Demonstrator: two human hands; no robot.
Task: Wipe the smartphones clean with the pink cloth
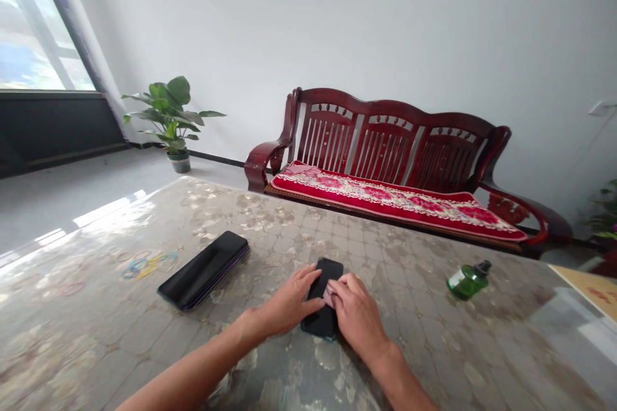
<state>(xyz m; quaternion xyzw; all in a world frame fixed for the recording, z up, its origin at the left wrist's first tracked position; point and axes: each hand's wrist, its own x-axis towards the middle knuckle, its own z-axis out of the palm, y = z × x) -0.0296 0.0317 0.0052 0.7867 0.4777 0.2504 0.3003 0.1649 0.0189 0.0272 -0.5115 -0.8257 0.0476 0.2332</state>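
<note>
A black smartphone (321, 322) lies face up on the patterned table cover, in front of me. My left hand (289, 298) holds it by its left side, with the thumb across the screen and the fingers along the upper left edge. Pinched in the fingers of my right hand (360, 316) is a small pinkish cloth (329, 295), pressed against the middle of the screen. Both hands partly cover the phone.
To the left lies a stack of dark phones (205, 270), with coloured rubber bands (144, 266) beyond it. A green spray bottle (467, 281) is at the right, near a yellowish board (590, 289). Behind the table (270, 225) stands a wooden bench (385, 141).
</note>
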